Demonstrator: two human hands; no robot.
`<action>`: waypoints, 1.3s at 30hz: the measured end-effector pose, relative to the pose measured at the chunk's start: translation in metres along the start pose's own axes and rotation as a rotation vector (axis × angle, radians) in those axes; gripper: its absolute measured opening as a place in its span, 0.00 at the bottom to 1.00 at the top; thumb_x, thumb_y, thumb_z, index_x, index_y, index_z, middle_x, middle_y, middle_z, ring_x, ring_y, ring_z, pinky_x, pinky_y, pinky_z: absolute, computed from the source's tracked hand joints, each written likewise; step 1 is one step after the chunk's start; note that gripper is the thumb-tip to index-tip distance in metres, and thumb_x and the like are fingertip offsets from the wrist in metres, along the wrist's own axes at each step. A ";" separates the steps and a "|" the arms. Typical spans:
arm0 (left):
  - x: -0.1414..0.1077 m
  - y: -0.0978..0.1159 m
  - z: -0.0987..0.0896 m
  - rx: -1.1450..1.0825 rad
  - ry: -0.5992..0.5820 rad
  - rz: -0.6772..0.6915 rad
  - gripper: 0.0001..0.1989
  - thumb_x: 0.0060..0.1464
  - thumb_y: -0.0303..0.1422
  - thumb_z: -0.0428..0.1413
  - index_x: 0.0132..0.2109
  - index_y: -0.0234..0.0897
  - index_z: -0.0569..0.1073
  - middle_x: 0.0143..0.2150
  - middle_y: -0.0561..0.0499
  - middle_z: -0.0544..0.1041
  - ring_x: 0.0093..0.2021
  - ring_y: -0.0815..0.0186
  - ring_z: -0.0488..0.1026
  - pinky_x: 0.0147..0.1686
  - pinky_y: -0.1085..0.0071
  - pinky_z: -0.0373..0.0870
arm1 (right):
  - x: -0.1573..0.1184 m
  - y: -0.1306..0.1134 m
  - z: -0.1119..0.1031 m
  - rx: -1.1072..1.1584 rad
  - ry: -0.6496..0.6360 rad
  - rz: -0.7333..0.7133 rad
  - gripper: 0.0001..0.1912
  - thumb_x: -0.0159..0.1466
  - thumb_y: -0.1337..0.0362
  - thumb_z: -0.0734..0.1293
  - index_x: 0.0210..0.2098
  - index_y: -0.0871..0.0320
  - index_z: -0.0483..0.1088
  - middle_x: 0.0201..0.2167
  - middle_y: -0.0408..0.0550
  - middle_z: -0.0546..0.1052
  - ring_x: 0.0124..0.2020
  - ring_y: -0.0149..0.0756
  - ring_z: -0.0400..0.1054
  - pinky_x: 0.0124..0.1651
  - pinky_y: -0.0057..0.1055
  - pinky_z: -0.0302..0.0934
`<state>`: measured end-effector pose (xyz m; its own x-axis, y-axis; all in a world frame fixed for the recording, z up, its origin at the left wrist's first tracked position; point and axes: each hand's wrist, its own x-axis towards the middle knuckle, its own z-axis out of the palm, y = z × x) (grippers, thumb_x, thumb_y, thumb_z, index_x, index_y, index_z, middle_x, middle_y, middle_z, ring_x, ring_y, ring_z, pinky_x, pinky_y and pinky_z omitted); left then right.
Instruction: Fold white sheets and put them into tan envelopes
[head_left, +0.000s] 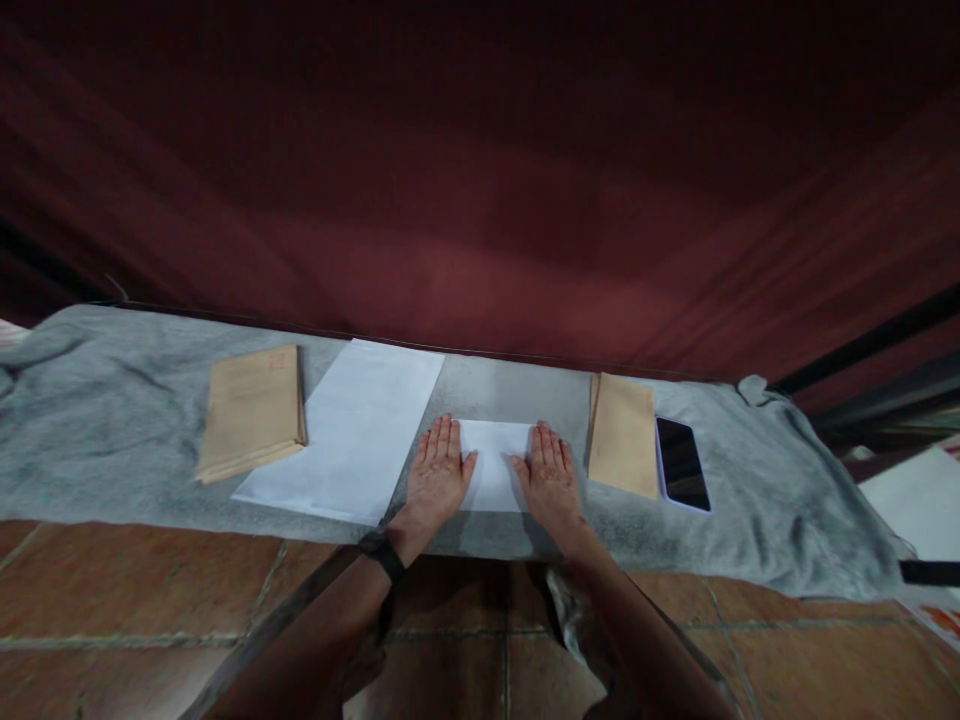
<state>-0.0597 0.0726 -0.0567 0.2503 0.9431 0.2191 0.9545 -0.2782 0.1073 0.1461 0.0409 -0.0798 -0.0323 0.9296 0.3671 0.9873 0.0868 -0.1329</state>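
Note:
A small white sheet of paper [493, 468], perhaps folded, lies on the grey cloth [517, 385] in the middle. My left hand [439, 470] rests flat on its left edge, fingers stretched forward and thumb pointing inward. On the right edge lies my right hand [549, 472], also flat with its thumb turned in. Neither hand grips anything. Larger white sheets [360, 430] lie left of my left hand, partly under a stack of brown envelopes [253, 405]. To the right of my right hand is a second, smaller pile of brown envelopes [624, 435].
A phone [682, 464] with a dark screen lies right of the smaller pile. Dark red fabric [480, 250] rises behind the cloth's far edge. Brown floor tiles [150, 580] show in front. Another white sheet [919, 505] is at the far right.

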 end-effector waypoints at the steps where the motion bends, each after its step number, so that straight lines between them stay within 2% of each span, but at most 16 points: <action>1: -0.001 -0.001 0.000 0.002 0.001 -0.003 0.33 0.70 0.41 0.39 0.71 0.17 0.58 0.74 0.31 0.55 0.74 0.50 0.53 0.72 0.52 0.52 | -0.002 0.001 0.000 -0.006 0.008 0.003 0.34 0.76 0.52 0.52 0.71 0.73 0.54 0.70 0.69 0.60 0.70 0.54 0.57 0.70 0.53 0.50; 7: -0.005 -0.009 0.001 -0.008 0.027 -0.028 0.34 0.70 0.42 0.39 0.70 0.16 0.58 0.73 0.29 0.56 0.74 0.47 0.55 0.71 0.50 0.54 | -0.010 0.006 -0.003 -0.027 0.044 0.030 0.35 0.76 0.52 0.53 0.72 0.73 0.51 0.70 0.70 0.60 0.71 0.54 0.56 0.70 0.52 0.50; 11: -0.007 -0.010 -0.003 -0.010 0.058 -0.025 0.32 0.70 0.39 0.38 0.70 0.16 0.59 0.72 0.28 0.58 0.73 0.47 0.56 0.71 0.48 0.52 | -0.008 0.003 -0.010 -0.001 0.061 0.067 0.35 0.76 0.54 0.53 0.73 0.73 0.49 0.71 0.71 0.59 0.71 0.57 0.54 0.70 0.56 0.50; 15: -0.018 0.007 -0.006 -0.036 0.064 0.098 0.30 0.70 0.36 0.40 0.72 0.21 0.57 0.74 0.33 0.57 0.75 0.51 0.52 0.72 0.49 0.51 | -0.007 -0.016 -0.018 0.082 -0.024 0.021 0.32 0.76 0.56 0.50 0.73 0.70 0.50 0.72 0.67 0.58 0.73 0.54 0.52 0.72 0.56 0.48; 18: -0.031 0.022 -0.004 -0.049 0.030 0.244 0.30 0.68 0.30 0.40 0.74 0.24 0.53 0.75 0.37 0.56 0.76 0.56 0.49 0.73 0.52 0.49 | -0.013 -0.037 -0.021 0.169 -0.126 -0.081 0.31 0.77 0.58 0.49 0.74 0.67 0.50 0.74 0.62 0.55 0.74 0.47 0.49 0.72 0.52 0.49; 21: -0.039 0.026 0.001 -0.046 -0.007 0.301 0.33 0.64 0.25 0.41 0.74 0.24 0.50 0.75 0.36 0.56 0.76 0.57 0.49 0.74 0.52 0.49 | -0.020 -0.048 -0.022 0.202 -0.154 -0.168 0.30 0.77 0.57 0.49 0.74 0.64 0.49 0.74 0.58 0.56 0.75 0.44 0.49 0.73 0.50 0.47; 25: -0.037 0.018 0.004 -0.039 0.011 0.248 0.30 0.66 0.27 0.41 0.73 0.23 0.54 0.75 0.36 0.56 0.76 0.55 0.50 0.73 0.53 0.51 | -0.024 -0.044 -0.020 0.151 -0.121 -0.151 0.31 0.77 0.54 0.51 0.74 0.63 0.49 0.73 0.58 0.56 0.74 0.45 0.50 0.74 0.49 0.45; 31: -0.025 0.002 0.000 -0.058 0.043 0.151 0.30 0.70 0.38 0.42 0.71 0.23 0.59 0.74 0.34 0.58 0.75 0.53 0.53 0.72 0.52 0.54 | -0.019 -0.027 -0.017 0.038 -0.107 -0.109 0.32 0.76 0.54 0.53 0.73 0.69 0.52 0.73 0.63 0.57 0.73 0.50 0.51 0.73 0.52 0.44; 39: -0.014 -0.007 -0.004 -0.042 0.002 -0.002 0.32 0.70 0.39 0.39 0.71 0.21 0.59 0.73 0.32 0.58 0.74 0.50 0.55 0.72 0.50 0.52 | -0.014 -0.018 -0.014 0.010 -0.060 0.046 0.31 0.76 0.55 0.52 0.71 0.70 0.55 0.71 0.67 0.59 0.71 0.55 0.56 0.72 0.58 0.44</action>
<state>-0.0708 0.0605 -0.0570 0.2484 0.9431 0.2210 0.9473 -0.2842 0.1480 0.1312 0.0217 -0.0695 0.0032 0.9523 0.3050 0.9864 0.0471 -0.1574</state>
